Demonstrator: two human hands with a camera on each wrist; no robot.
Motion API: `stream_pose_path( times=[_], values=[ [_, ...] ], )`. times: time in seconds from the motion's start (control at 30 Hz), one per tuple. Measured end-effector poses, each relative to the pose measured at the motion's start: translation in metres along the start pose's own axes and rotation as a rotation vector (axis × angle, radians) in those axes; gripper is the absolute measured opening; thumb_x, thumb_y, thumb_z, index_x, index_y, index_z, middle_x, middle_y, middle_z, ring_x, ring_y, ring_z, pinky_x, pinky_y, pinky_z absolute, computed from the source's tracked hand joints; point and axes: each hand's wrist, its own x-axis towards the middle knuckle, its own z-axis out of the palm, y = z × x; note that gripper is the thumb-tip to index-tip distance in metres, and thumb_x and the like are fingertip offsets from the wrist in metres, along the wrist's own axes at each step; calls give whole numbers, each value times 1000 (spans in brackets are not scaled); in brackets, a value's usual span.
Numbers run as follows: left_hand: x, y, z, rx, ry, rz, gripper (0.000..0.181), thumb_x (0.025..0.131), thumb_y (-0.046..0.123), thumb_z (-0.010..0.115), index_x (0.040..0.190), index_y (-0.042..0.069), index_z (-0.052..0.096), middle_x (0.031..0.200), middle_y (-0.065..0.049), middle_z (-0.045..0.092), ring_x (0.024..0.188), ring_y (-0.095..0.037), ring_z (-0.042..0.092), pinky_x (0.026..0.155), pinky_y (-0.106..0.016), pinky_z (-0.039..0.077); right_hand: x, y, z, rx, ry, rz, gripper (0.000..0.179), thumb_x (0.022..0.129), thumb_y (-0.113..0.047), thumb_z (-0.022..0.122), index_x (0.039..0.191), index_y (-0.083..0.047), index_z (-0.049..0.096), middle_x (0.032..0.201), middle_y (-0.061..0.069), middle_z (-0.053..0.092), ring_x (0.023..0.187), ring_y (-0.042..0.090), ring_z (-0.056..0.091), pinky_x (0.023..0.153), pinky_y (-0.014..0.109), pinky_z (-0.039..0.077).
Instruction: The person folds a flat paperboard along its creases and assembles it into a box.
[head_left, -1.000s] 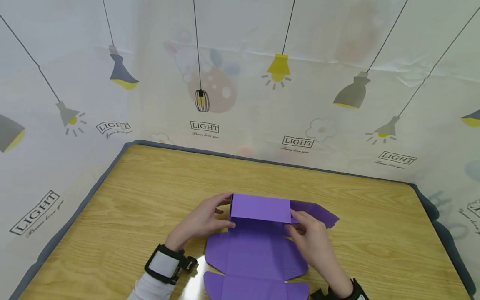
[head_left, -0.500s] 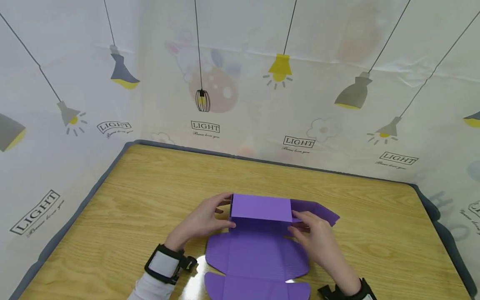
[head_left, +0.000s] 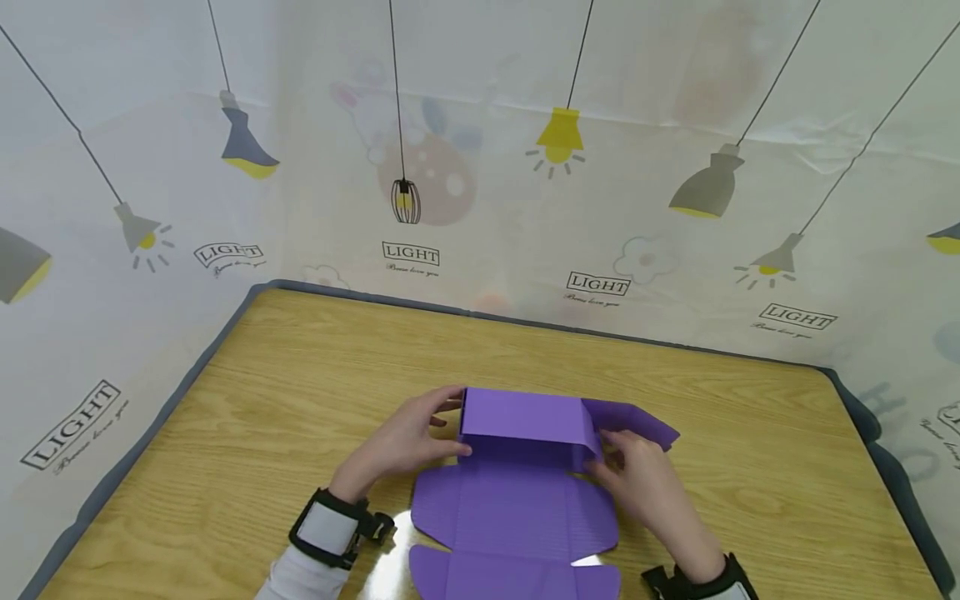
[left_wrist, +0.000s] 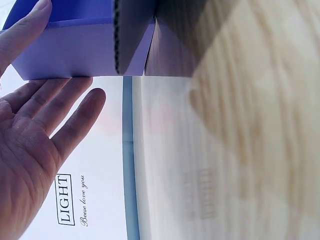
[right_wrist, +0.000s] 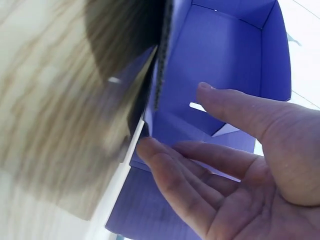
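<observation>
A partly folded purple cardboard box (head_left: 521, 415) stands on the table, its raised section at the back and its flat panels spread toward me. My left hand (head_left: 401, 435) holds the left end, thumb at the front and other fingers around the far side. In the left wrist view those fingers (left_wrist: 65, 102) lie along the outside of the wall. At the right end, my right hand (head_left: 641, 479) grips a small end flap (head_left: 591, 446) between thumb and fingers. The right wrist view shows the box's inside (right_wrist: 220, 55) with the thumb reaching over it. Another flap (head_left: 637, 421) sticks out behind that hand.
Rounded side tabs (head_left: 592, 517) of the flat panels spread over the wooden table (head_left: 300, 375). A pale curtain (head_left: 495, 150) printed with lamps surrounds the table's back and sides. Both wrists wear black straps (head_left: 330, 529).
My right hand has shifted a little to the right along the box's end, and the small end flap there now angles outward with it. My left hand stays where it was.
</observation>
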Motion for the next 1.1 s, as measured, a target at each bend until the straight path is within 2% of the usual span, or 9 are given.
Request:
stream_pose_path(
  times=[0.17, 0.37, 0.47, 0.7, 0.93, 1.1],
  values=[
    [1, -1, 1, 2, -2, 2, 82, 92, 21, 83, 159, 3, 41, 154, -23, 57, 136, -46, 61, 113, -58, 54, 1, 2, 2, -11, -49, 42, 39, 85, -18, 84, 116, 3, 75, 92, 7, 74, 76, 12, 60, 67, 30, 51],
    [1, -1, 1, -6, -1, -5, 82, 91, 21, 83, 159, 3, 40, 154, -23, 56, 135, -46, 61, 113, -58, 54, 1, 2, 3, 42, -49, 73, 23, 84, -14, 83, 104, -4, 76, 92, 7, 78, 70, 9, 63, 61, 25, 50],
    [1, 0, 1, -4, -1, -4, 82, 92, 20, 83, 159, 3, 40, 155, -23, 56, 136, -47, 61, 113, -58, 54, 1, 3, 4, 47, -53, 71, 22, 84, -15, 84, 101, -5, 75, 92, 7, 78, 72, 9, 67, 61, 25, 52],
    [0, 0, 1, -5, -4, 1, 81, 92, 20, 83, 159, 4, 40, 154, -23, 56, 136, -46, 61, 112, -58, 54, 1, 2, 3, 45, -53, 59, 29, 83, -14, 85, 108, -1, 76, 92, 7, 74, 77, 12, 67, 66, 26, 54],
    [0, 0, 1, -3, -6, 12, 81, 92, 20, 82, 159, 4, 41, 154, -23, 57, 135, -46, 61, 112, -58, 55, 1, 1, 3, 140, -36, 53, 33, 83, -3, 78, 115, 3, 76, 91, 9, 78, 79, 15, 74, 66, 22, 57],
    [0, 1, 0, 7, -5, 19, 80, 92, 20, 82, 159, 3, 41, 153, -23, 57, 135, -45, 61, 111, -58, 55, 1, -3, 2, 195, -40, 64, 38, 86, -3, 78, 122, 5, 74, 96, 12, 80, 81, 20, 79, 68, 28, 65]
  ],
)
